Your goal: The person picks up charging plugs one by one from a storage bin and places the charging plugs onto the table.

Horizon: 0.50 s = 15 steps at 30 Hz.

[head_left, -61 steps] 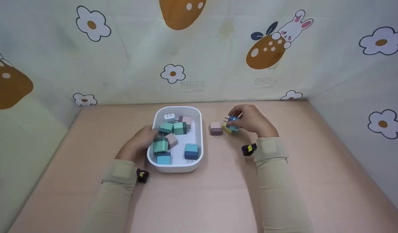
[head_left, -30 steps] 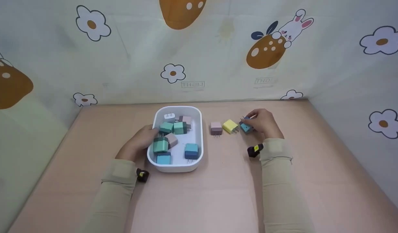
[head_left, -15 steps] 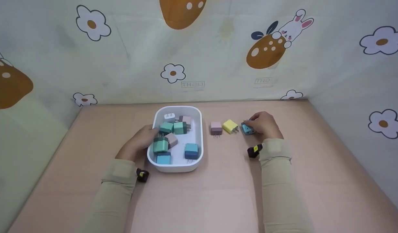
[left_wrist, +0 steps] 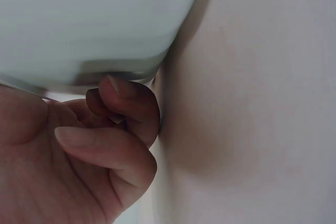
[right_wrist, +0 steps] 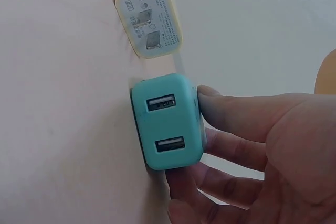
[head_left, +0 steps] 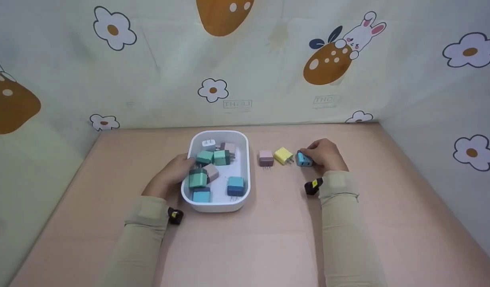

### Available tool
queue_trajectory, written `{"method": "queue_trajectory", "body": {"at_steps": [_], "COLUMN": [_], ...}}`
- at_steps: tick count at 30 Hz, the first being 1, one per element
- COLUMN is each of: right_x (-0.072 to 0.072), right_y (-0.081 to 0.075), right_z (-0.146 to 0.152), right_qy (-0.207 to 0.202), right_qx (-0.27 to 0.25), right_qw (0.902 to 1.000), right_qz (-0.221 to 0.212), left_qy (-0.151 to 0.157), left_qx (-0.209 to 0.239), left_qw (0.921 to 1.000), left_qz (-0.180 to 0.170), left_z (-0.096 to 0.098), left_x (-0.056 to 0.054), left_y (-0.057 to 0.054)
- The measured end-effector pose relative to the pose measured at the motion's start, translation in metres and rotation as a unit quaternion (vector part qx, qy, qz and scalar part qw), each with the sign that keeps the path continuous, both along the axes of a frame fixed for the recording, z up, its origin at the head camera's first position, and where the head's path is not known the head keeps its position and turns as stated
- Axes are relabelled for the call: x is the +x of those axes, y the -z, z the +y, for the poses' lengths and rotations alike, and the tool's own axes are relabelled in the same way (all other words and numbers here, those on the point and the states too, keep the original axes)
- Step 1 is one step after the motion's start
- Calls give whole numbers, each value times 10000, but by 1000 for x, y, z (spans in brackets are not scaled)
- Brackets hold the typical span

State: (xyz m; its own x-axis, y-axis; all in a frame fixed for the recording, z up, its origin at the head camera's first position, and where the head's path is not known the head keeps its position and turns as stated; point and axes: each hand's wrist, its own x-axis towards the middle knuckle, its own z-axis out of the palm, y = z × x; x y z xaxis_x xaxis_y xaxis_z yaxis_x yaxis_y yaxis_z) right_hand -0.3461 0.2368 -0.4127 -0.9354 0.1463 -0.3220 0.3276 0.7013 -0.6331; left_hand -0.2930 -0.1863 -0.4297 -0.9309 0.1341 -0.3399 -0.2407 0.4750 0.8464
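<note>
while the left hand (head_left: 174,174) grips the white tray (head_left: 217,207) at its left wall, fingers curled, we see the right hand (head_left: 326,154) pinching the blue charger (head_left: 304,160) right of the tray, past the yellow charger (head_left: 283,156). we judge the blue one light, stiff, slightly slick, hardly fragile; best held by its smooth sides. its usb slots (right_wrist: 161,102) face as the tray's near end does; that face's long axis runs crosswise to the tray's length. its prongs we cannot see.

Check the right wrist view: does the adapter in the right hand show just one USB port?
No, the turquoise adapter held by the right hand shows two USB ports on its visible end.
</note>
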Motion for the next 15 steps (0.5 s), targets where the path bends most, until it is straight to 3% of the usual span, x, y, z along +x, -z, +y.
{"method": "queue_trajectory", "body": {"at_steps": [10, 15], "right_x": [-2, -1], "right_y": [2, -1], "right_z": [1, 1], "right_qy": [-133, -211], "right_qx": [-6, -43], "right_qw": [9999, 9998], "right_qz": [76, 48], "left_qy": [-167, -109], "left_qx": [71, 90], "left_qw": [9996, 9998], "left_qz": [-201, -115], "left_z": [1, 0], "left_x": [4, 4], "left_y": [0, -1]}}
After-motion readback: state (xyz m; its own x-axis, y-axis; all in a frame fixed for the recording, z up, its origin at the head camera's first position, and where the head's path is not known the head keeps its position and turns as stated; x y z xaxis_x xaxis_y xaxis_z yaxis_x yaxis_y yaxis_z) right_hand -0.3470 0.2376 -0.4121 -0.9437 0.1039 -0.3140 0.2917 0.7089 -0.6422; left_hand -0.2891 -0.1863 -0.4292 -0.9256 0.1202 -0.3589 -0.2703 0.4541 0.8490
